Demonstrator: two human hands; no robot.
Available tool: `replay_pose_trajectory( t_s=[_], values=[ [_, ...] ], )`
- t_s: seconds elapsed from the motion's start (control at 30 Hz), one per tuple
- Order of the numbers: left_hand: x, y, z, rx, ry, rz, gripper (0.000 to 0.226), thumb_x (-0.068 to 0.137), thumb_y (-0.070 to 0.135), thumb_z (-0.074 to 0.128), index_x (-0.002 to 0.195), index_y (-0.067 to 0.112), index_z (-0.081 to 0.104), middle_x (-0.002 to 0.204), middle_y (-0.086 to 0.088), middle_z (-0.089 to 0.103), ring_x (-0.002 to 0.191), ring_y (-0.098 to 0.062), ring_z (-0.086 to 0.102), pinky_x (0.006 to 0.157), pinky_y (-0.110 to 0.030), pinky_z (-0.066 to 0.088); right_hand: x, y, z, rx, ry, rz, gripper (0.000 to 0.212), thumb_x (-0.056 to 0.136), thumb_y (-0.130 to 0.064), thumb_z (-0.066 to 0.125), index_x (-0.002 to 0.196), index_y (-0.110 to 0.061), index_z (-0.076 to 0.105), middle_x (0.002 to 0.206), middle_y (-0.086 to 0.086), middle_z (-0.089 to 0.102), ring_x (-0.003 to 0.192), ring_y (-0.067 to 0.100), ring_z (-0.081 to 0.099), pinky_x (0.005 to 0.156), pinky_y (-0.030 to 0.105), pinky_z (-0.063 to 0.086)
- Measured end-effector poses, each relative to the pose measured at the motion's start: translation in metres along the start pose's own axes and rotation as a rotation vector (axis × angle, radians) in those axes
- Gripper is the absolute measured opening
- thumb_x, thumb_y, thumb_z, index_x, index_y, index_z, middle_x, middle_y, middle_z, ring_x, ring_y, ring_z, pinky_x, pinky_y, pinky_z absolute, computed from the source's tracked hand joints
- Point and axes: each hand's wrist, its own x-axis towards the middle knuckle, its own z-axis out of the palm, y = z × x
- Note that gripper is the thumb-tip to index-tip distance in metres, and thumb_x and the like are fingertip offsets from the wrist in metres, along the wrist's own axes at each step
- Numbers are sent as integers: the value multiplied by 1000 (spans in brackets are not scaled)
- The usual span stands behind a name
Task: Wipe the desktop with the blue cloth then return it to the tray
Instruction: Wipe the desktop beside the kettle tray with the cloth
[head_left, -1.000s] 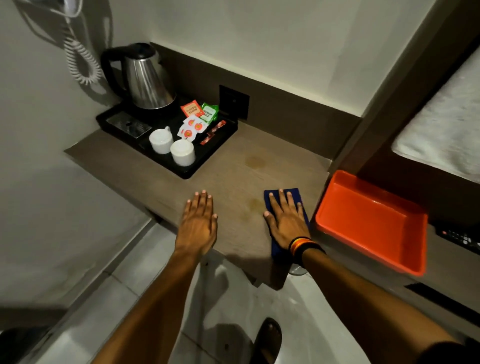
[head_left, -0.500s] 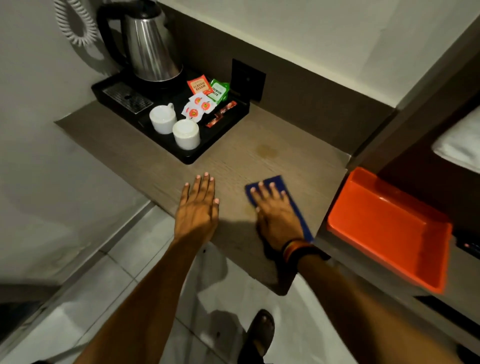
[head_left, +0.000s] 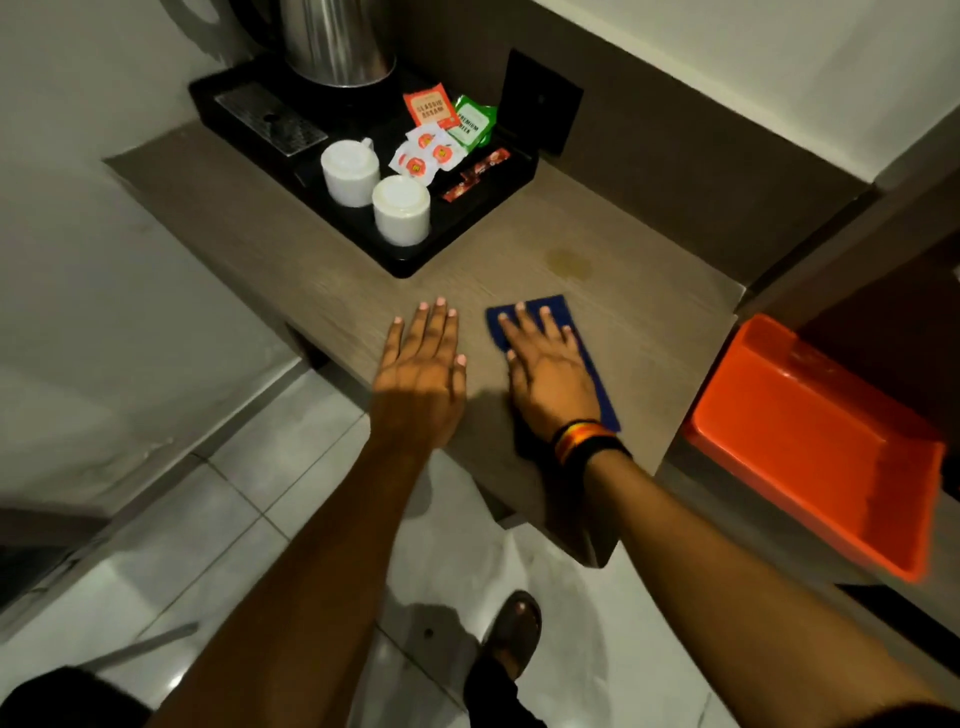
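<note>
The blue cloth (head_left: 560, 310) lies flat on the wooden desktop (head_left: 639, 332), near its front edge. My right hand (head_left: 548, 376) presses down on the cloth with fingers spread, covering most of it; a striped band circles the wrist. My left hand (head_left: 421, 374) rests flat on the bare desktop just left of the cloth, holding nothing. The orange tray (head_left: 810, 447) sits empty on a lower ledge to the right of the desk. A brownish stain (head_left: 569, 262) marks the wood just beyond the cloth.
A black tray (head_left: 405, 265) at the back left carries a steel kettle (head_left: 337, 41), two white cups (head_left: 349, 171), and several sachets (head_left: 441, 135). A dark wall socket (head_left: 540, 101) sits behind it. My sandalled foot (head_left: 511, 634) stands on the tiled floor below.
My right hand has slid the blue cloth to the left and away from the front edge, closer to my left hand. The left hand has stayed flat on the desk.
</note>
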Motion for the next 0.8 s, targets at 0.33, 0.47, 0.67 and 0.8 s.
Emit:
replay_pose_trajectory(
  t_s=[0.33, 0.47, 0.67, 0.8],
  values=[
    [0, 1, -4, -58, -36, -24, 48, 113, 24, 37, 158, 8, 38, 166, -13, 37, 157, -24, 31, 129, -50, 28, -81, 42, -23, 31, 26, 167, 52, 105, -32, 33, 156, -34, 27, 167, -7, 20, 156, 20, 11, 128, 47, 9],
    [-3, -2, 4, -79, 125, 5, 44, 110, 19, 49, 150, 3, 50, 157, -17, 50, 150, -28, 44, 123, -54, 39, -19, 17, -12, -7, 66, 256, 54, 105, -31, 31, 158, -29, 23, 168, -4, 18, 156, 23, 10, 128, 47, 7],
    [17, -1, -6, 20, -367, -81, 64, 109, 36, 21, 165, 11, 4, 176, -11, 4, 163, -26, 1, 133, -51, 6, -78, 24, -9, -1, -19, 41, 52, 105, -44, 24, 155, -46, 15, 165, -18, 15, 155, 10, 7, 125, 37, 5],
    [12, -1, -6, -9, -316, -77, 63, 110, 36, 21, 165, 10, 6, 176, -12, 6, 163, -26, 3, 134, -51, 6, -39, 63, -22, 1, 79, 192, 53, 104, -40, 31, 156, -36, 27, 166, -7, 23, 155, 19, 15, 127, 45, 10]
  ],
)
